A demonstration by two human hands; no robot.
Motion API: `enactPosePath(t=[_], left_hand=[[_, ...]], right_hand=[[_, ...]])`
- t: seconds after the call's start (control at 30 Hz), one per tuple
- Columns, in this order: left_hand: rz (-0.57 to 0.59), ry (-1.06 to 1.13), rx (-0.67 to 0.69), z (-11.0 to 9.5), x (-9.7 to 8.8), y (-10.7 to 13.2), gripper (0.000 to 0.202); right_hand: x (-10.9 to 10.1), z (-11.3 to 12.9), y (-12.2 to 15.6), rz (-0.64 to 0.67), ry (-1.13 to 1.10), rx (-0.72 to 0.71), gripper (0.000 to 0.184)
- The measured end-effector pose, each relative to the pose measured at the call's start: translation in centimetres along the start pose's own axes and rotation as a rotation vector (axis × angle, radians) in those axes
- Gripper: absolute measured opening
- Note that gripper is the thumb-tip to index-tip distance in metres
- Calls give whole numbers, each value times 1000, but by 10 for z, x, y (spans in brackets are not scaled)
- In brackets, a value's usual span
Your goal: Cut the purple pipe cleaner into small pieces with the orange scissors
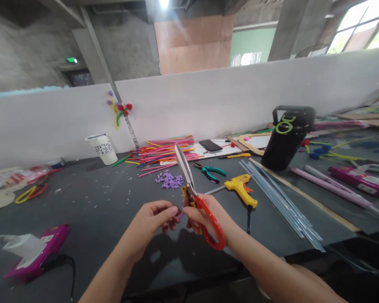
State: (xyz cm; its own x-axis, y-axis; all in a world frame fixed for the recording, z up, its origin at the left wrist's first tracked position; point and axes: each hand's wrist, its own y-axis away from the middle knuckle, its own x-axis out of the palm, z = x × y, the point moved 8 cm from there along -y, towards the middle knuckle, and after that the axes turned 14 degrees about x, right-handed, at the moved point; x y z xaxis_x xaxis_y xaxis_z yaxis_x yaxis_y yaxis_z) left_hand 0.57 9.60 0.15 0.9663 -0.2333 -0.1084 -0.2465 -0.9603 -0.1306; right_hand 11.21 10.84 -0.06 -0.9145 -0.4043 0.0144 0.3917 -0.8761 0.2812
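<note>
My right hand (pixel 219 212) is wrapped round red-handled scissors (pixel 185 170), their blades pointing up and away from me. A short yellow piece (pixel 184 193) shows beside the scissors' pivot, partly hidden by the fingers. Close beside it, my left hand (pixel 154 216) pinches a small purple piece (pixel 180 215) between thumb and fingertips; its far end lies near the right fingers. Beyond the hands is a pile of short purple cut pieces (pixel 170 180) on the dark table (pixel 107 227).
Colourful pipe cleaners (pixel 167 150) lie at the back, with pliers (pixel 213 171) and a yellow glue gun (pixel 240 189) nearer. Clear glue sticks (pixel 281 202), a black bottle (pixel 286 139) and a pink power strip (pixel 360 181) are on the right. A white cup (pixel 103 149) and another power strip (pixel 39 252) are leftward.
</note>
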Motion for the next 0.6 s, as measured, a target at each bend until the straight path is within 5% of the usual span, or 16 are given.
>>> enactPosePath(t=[0.13, 0.37, 0.6], left_hand=[[51, 87, -72, 7, 15, 3, 13], [-17, 32, -90, 9, 12, 5, 19], [55, -45, -35, 5, 13, 3, 19]], right_hand=[[2, -1, 0, 2, 68, -5, 7], [-2, 3, 0, -140, 307, -187, 5], [-1, 0, -2, -56, 179, -114, 7]])
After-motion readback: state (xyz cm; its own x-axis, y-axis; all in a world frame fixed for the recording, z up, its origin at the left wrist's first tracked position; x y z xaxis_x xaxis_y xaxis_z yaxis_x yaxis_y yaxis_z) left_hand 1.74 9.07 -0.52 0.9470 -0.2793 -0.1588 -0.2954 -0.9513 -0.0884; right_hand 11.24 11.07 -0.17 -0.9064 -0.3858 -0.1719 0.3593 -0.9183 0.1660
